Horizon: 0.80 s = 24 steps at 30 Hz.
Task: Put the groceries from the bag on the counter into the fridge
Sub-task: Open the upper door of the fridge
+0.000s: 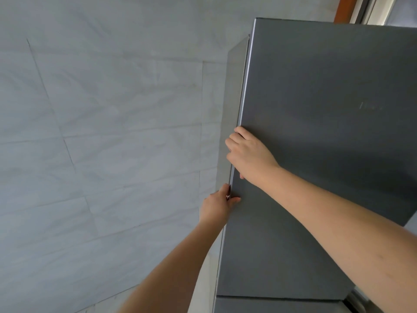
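A tall dark grey fridge (316, 109) fills the right half of the view, seen at a tilt, its upper door shut. My right hand (248, 152) is curled over the left edge of that door about halfway up. My left hand (217, 205) grips the same edge lower down, thumb on the door front and fingers hidden behind the edge. A seam near the bottom marks a lower door (282, 306). No bag, counter or groceries are in view.
A pale grey tiled wall (101, 132) takes up the whole left side, close beside the fridge. An orange-brown frame (343, 7) and a window edge show at the top right behind the fridge.
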### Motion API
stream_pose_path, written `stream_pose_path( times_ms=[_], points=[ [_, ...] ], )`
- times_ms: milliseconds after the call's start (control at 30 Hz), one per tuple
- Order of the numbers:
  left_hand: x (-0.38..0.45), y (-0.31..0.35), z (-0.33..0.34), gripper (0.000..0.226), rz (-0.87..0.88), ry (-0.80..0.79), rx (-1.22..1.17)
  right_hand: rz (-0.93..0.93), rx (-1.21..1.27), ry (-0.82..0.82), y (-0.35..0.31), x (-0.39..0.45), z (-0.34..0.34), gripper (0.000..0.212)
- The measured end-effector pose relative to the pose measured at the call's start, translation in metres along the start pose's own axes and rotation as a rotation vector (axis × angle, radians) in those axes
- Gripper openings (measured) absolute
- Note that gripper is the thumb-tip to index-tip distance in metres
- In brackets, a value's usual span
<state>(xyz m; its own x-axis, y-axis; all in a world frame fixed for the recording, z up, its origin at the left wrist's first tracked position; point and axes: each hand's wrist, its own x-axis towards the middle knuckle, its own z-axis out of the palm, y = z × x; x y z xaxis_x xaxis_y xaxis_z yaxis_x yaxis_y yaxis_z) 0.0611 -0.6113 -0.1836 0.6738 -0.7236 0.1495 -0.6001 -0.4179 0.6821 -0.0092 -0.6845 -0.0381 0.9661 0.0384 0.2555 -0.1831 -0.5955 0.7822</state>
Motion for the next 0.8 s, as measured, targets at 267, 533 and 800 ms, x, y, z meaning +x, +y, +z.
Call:
stream_pose_path(
  times_ms=[267,533,800],
  points=[
    [-0.048,0.005,-0.006,0.024,0.072,-0.059,-0.048,0.049,-0.021,0.001,-0.017,-0.042,-0.033,0.011],
    [-0.127,0.017,0.002,0.025,0.237,-0.084,0.001,0.150,-0.057,-0.143,-0.041,-0.115,-0.088,0.033],
    [-0.198,0.021,0.022,0.040,0.364,-0.212,0.032,0.277,-0.001,-0.142,-0.059,-0.197,-0.136,0.029]
  ],
)
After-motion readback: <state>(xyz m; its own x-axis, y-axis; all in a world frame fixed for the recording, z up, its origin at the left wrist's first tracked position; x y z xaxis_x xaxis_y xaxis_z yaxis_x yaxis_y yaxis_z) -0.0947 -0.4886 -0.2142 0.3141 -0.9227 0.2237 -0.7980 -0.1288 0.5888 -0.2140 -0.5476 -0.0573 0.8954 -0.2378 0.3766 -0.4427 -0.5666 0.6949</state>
